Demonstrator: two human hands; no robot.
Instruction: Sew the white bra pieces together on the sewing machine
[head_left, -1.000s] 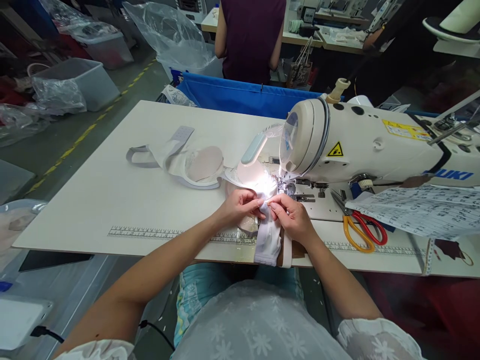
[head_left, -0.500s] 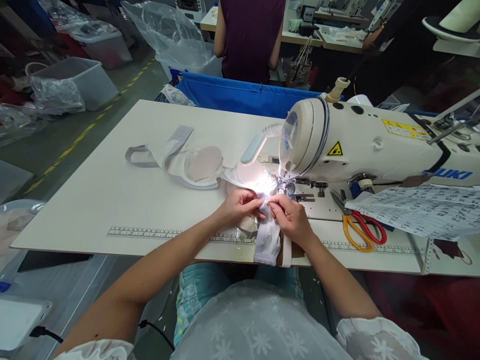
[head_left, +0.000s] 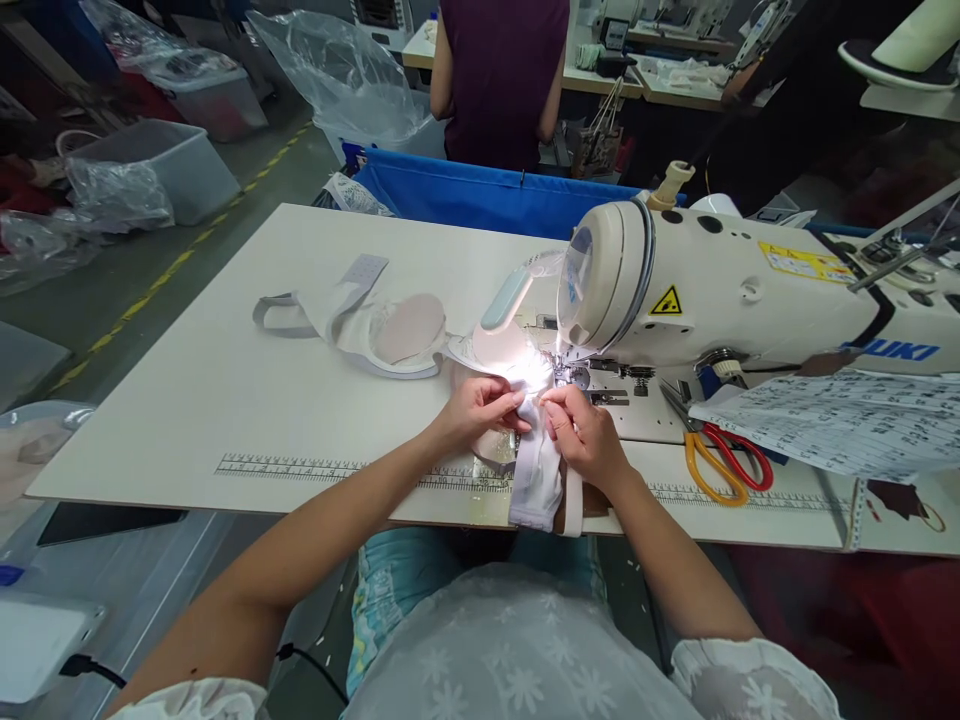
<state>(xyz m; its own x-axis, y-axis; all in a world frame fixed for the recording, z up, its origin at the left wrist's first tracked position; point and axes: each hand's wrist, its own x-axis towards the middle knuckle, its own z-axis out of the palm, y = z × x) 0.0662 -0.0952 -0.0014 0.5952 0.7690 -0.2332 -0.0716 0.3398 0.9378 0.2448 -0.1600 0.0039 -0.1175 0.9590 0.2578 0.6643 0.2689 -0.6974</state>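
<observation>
A white bra lies spread on the cream sewing table, one end reaching under the needle of the white sewing machine. My left hand and my right hand sit close together just in front of the needle, both pinching the white fabric band that hangs over the table's front edge. The machine lamp lights the cloth brightly at my fingertips. My fingers are pressed together on the fabric.
Scissors with red and yellow handles lie right of my hands, beside printed paper sheets. A blue bin stands behind the table. A person in a dark top stands beyond it. Plastic tubs and bags are at the left.
My hands have barely shifted, keeping their pinch on the fabric near the needle. The view has moved slightly.
</observation>
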